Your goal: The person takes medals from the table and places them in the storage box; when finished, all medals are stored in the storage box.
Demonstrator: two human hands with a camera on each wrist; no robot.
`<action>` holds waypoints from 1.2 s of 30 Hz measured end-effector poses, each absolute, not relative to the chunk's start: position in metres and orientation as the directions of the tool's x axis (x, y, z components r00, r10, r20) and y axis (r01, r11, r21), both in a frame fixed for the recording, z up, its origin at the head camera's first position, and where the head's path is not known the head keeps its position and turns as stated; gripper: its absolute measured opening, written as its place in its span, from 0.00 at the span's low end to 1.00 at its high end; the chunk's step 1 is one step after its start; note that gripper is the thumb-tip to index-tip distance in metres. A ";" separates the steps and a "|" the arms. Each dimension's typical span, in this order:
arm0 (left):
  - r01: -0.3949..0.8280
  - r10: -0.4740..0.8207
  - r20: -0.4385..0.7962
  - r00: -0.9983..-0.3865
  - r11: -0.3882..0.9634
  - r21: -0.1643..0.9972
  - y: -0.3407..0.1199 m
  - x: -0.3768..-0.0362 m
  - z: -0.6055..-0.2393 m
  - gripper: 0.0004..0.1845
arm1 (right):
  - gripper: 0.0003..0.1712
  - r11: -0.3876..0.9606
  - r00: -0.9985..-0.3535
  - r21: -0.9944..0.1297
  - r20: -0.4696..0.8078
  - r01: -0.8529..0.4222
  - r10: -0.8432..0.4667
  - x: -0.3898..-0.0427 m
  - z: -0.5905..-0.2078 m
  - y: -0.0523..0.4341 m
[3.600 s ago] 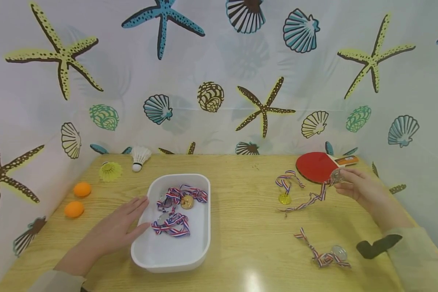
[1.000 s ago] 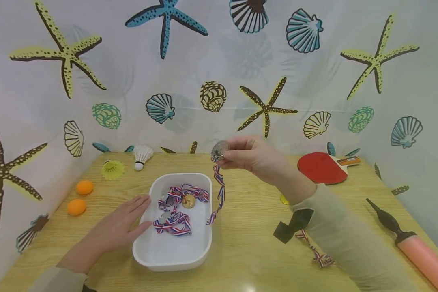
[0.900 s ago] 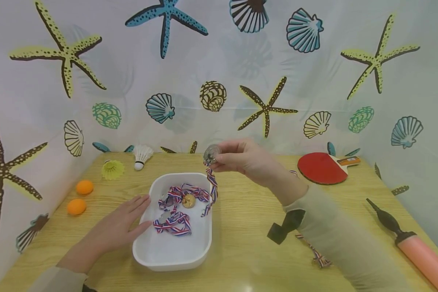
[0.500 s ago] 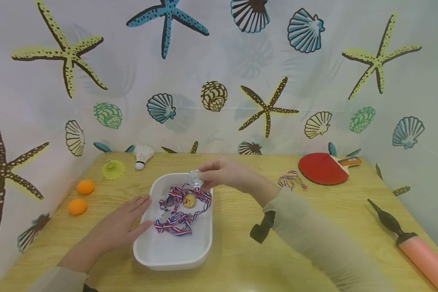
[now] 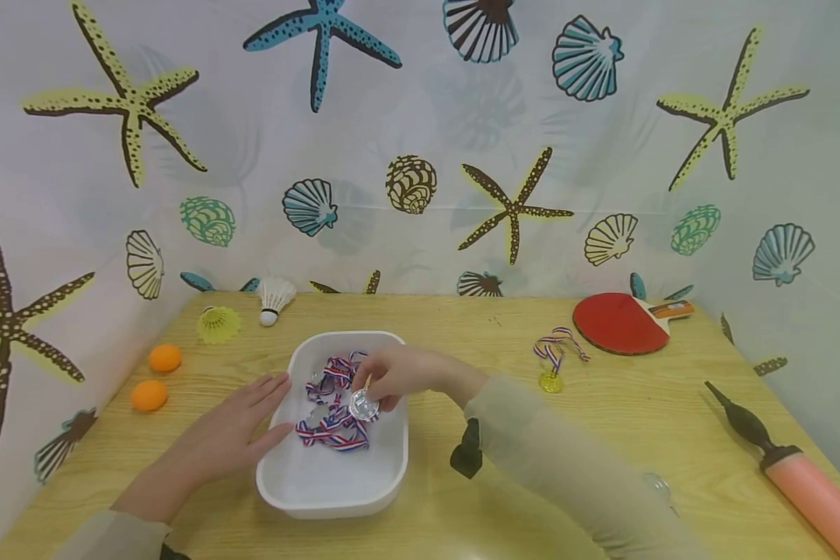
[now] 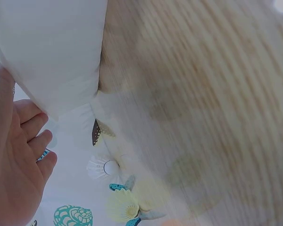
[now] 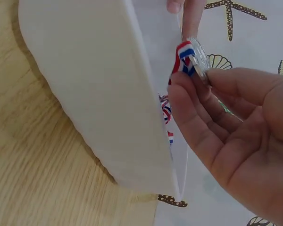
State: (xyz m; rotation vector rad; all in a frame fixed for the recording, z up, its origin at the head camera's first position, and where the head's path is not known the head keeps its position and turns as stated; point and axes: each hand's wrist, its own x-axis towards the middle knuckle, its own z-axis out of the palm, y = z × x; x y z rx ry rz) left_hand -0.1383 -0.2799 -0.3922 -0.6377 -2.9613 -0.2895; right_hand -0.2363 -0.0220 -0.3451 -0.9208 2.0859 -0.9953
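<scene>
My right hand (image 5: 406, 375) pinches a silver medal (image 5: 364, 405) between thumb and fingers, inside the white tub (image 5: 329, 490). In the right wrist view, the medal (image 7: 198, 56) has its red, white and blue ribbon (image 7: 180, 61) folded against the fingers. Other medals with striped ribbons (image 5: 332, 439) lie on the tub's floor, partly hidden by the hand. My left hand (image 5: 227, 428) rests against the tub's left rim with straight fingers; the left wrist view shows those fingers (image 6: 35, 136) along the outer wall.
A gold medal (image 5: 551, 382) and a partly hidden silver medal (image 5: 656, 486) lie right on the table. Beyond are a red table tennis bat (image 5: 619, 323) and a pink hand pump (image 5: 812, 498). Left are two orange balls (image 5: 149, 395), a yellow shuttlecock (image 5: 217, 325) and a white one (image 5: 276, 301).
The right hand has carried the silver medal from beside the bat leftward and down into the tub, its ribbon now among the others. The left hand has stayed at the rim.
</scene>
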 end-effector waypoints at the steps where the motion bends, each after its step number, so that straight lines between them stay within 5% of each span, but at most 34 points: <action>1: 0.417 0.398 0.135 -0.907 0.894 0.163 -0.280 -0.139 -0.392 0.34 | 0.09 0.471 -0.523 -0.826 -0.265 -0.310 -0.810 -0.236 -0.347 -0.024; 7: 0.413 0.395 0.131 -0.909 0.894 0.172 -0.280 -0.139 -0.392 0.34 | 0.08 0.487 -0.457 -0.822 -0.326 -0.295 -0.828 -0.235 -0.352 -0.036; 15: 0.409 0.390 0.130 -0.911 0.895 0.176 -0.279 -0.138 -0.391 0.34 | 0.04 0.557 -0.569 -0.755 -0.303 -0.346 -0.764 -0.240 -0.363 -0.043; 20: 0.408 0.390 0.130 -0.912 0.897 0.170 -0.280 -0.139 -0.393 0.34 | 0.05 0.637 -0.637 -0.600 -0.258 -0.484 -0.727 -0.242 -0.371 -0.050; 27: 0.410 0.392 0.129 -0.911 0.897 0.166 -0.281 -0.140 -0.394 0.35 | 0.07 0.713 -0.687 -0.219 -0.193 -0.666 -0.701 -0.239 -0.378 -0.062; 36: 0.413 0.395 0.134 -0.909 0.896 0.163 -0.281 -0.139 -0.394 0.34 | 0.12 0.718 -0.706 -0.126 -0.131 -0.685 -0.696 -0.236 -0.387 -0.065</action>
